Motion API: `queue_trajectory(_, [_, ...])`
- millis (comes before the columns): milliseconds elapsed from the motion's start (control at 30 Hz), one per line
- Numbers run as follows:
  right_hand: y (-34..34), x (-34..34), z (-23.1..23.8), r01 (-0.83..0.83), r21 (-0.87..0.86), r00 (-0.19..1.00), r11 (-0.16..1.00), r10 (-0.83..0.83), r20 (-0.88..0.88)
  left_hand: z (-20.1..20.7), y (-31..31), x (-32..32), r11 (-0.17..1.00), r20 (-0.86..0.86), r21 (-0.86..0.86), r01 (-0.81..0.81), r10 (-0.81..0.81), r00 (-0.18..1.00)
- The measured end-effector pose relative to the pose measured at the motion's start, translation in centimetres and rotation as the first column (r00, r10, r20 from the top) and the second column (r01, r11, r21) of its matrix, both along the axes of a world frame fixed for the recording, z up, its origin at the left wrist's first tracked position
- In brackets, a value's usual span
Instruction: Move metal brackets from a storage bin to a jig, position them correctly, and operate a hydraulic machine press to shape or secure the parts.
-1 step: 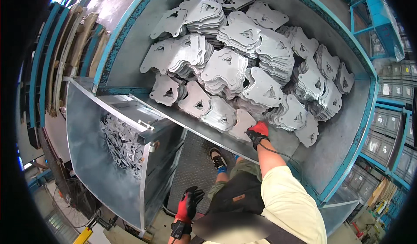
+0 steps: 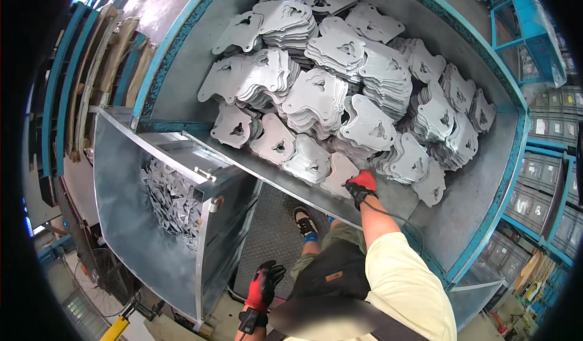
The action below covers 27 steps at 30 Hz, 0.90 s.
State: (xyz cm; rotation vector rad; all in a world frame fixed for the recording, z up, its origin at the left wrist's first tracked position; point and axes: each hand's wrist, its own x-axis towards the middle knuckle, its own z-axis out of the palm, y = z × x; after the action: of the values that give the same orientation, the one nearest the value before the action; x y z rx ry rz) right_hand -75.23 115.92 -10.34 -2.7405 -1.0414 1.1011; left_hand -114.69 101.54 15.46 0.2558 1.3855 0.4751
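Note:
My right hand [image 2: 362,188], in a red and black glove, reaches into a large grey metal bin [image 2: 425,219] with a worn blue rim. Its fingers close on the right edge of a flat grey metal plate [image 2: 338,176] lying near the bin's front wall; the fingertips are partly hidden. Several stacks of similar plates [image 2: 314,95] with cut-out centres and lobed edges fill the bin beyond. My left hand [image 2: 263,285], in a matching glove, hangs low beside my body with fingers apart and holds nothing. A black device [image 2: 250,321] is strapped to that wrist.
To the left stands a second metal bin [image 2: 115,177] holding a heap of small metal pieces [image 2: 173,204]. A dark textured floor [image 2: 273,219] shows between the bins, under my foot. Wooden pallets [image 2: 82,86] lean at far left; racks with grey crates [image 2: 534,189] stand right.

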Motion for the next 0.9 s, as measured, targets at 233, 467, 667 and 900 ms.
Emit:
queue_trajectory(233, [0.1, 2.1, -0.5, 0.024, 0.034, 0.991, 0.999, -0.019, -0.13, 0.4, -0.3, 0.8, 0.999, 0.015, 0.032, -0.007, 0.006, 1.0])
queue_trajectory(467, [0.9, 2.8, 0.3, -0.007, -0.033, 0.942, 0.999, -0.005, -0.336, 0.2, -1.5, 1.9, 0.999, 0.004, 0.0, -0.044, 0.044, 0.999])
queue_trajectory(667, [-2.9, 5.9, -5.8, 0.074, 0.046, 0.979, 0.996, -0.064, -0.193, -0.9, 0.1, 4.1, 0.996, 0.018, -0.085, -0.006, 0.007, 1.0])
queue_trajectory(900, [-6.4, 4.4, -2.6, 0.24, 0.025, 0.919, 0.97, -0.219, -0.328, -1.1, -1.8, 2.2, 0.996, 0.005, -0.067, -0.061, 0.061, 0.998])
